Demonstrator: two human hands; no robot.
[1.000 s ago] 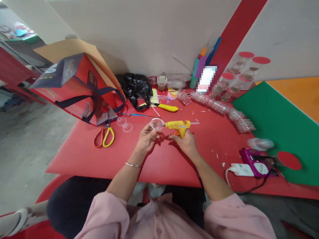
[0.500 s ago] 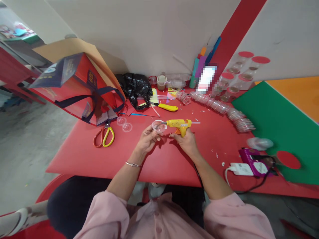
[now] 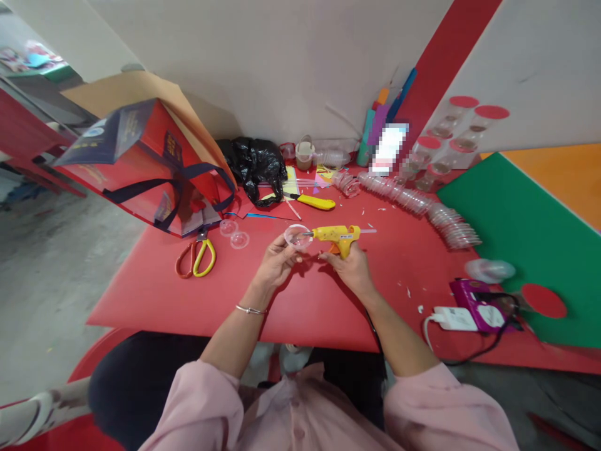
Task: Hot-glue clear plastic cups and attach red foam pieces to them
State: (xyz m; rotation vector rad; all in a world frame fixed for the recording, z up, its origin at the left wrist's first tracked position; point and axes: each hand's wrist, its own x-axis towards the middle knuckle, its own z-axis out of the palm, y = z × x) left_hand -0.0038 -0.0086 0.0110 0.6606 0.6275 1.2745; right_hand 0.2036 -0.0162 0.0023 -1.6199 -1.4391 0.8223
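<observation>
My left hand (image 3: 278, 262) pinches a small clear plastic dome lid (image 3: 297, 237) by its edge above the red table. In my right hand (image 3: 351, 264) is a yellow hot glue gun (image 3: 335, 235), gripped by its handle. Its metal nozzle points left and lies over the lid, at or very near the plastic; exact contact is hard to make out. A translucent glue stick (image 3: 369, 231) pokes out of the gun's back end. Two more clear domes (image 3: 240, 240) rest on the table to the left, near scissors (image 3: 196, 257) with one red and one yellow handle.
A yellow utility knife (image 3: 317, 202) and a black plastic bag (image 3: 257, 166) lie behind my hands. Stacked clear plastic cups (image 3: 417, 202) stretch along the right. A red gift bag (image 3: 154, 163) stands at left. A white charger (image 3: 454, 319) with cables sits by the green board (image 3: 530, 250).
The dome lid has tilted and shifted slightly left in my left hand, its round rim now showing more. The glue gun stays almost where it was.
</observation>
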